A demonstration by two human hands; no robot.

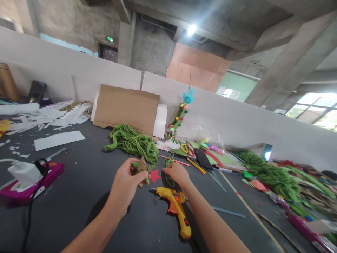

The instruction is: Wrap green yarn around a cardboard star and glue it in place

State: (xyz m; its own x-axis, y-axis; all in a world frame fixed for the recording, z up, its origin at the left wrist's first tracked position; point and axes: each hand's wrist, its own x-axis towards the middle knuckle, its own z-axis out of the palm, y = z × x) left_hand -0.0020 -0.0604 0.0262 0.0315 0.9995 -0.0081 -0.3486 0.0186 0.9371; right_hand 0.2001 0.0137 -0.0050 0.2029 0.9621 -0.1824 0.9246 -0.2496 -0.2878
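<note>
My left hand [125,182] is closed around a small cardboard star [141,168] partly wrapped in green yarn, held above the dark table. My right hand [177,173] pinches a strand of green yarn [169,162] that loops down beside the star. A red felt star [154,175] lies on the table between my hands. A yellow hot glue gun [178,208] rests on its stand just below my right wrist, its red light on.
A big heap of green yarn [133,142] lies behind my hands before a cardboard sheet [126,109]. A small decorated cone tree [177,121], scissors [187,149], a black phone [203,159] and more yarn [271,174] sit to the right. A pink tray [25,186] stands at left.
</note>
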